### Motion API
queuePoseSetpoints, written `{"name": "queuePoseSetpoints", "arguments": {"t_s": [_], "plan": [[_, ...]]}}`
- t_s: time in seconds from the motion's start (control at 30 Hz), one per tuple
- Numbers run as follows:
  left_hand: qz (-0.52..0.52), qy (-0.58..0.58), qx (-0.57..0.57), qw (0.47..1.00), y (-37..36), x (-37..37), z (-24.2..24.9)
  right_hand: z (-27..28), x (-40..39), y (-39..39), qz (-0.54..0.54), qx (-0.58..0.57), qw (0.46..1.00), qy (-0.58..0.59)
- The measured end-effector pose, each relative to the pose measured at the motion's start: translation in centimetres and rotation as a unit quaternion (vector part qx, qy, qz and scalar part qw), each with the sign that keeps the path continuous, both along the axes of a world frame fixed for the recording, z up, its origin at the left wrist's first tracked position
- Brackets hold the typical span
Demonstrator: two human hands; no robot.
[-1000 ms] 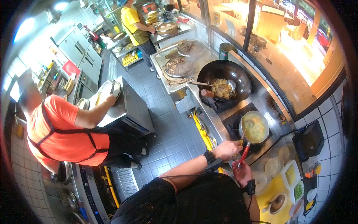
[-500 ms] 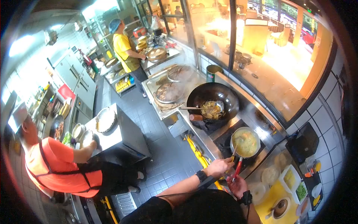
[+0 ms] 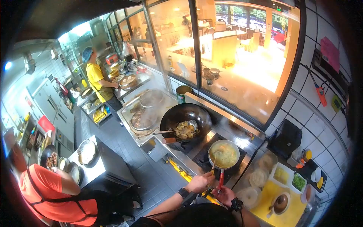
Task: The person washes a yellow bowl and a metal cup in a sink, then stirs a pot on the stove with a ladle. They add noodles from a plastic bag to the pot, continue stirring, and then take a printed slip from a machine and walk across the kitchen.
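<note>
Stirring well, I judge, asks for a steady pan [image 3: 238, 152], which sits over the stove burner [image 3: 200, 154] with pale soup [image 3: 225, 154] inside. The right hand [image 3: 225, 196] has its fingers around the red handle [image 3: 221, 177]; the left hand's [image 3: 198, 184] fingers grip the stirring utensil [image 3: 214, 165]. Gentle, full circles should avoid splashing. Left of the pan is a wok [image 3: 201, 116]; nearer, right of the pan, a yellow board [image 3: 264, 193].

Blk top [image 3: 200, 216] is worn w/ blk L-wrist watch [image 3: 183, 193] & blk strapped R-wrist unit [image 3: 237, 204].
</note>
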State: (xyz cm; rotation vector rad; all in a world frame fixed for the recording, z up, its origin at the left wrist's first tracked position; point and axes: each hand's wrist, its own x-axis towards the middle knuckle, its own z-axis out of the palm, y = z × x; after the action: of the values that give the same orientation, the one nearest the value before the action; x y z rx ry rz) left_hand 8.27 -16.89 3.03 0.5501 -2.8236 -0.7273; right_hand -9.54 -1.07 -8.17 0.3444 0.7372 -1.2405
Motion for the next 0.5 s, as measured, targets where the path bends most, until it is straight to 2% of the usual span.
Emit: {"name": "queuePoseSetpoints", "arguments": {"t_s": [0.23,0.37,0.5], "plan": [[0.007,-0.013,0.022,1.0,0.0,0.1,-0.1,-0.6,-0.1,0.0,0.007,-0.045,0.999,-0.007],[0.0,-0.006,0.011,1.0,0.0,0.1,-0.2,0.4,-0.1,0.0,0.01,-0.02,1.0,-0.021],[0.005,-0.006,0.007,1.0,0.1,0.0,0.0,0.6,0.0,0.0,0.01,0.001,1.0,0.015]]}}
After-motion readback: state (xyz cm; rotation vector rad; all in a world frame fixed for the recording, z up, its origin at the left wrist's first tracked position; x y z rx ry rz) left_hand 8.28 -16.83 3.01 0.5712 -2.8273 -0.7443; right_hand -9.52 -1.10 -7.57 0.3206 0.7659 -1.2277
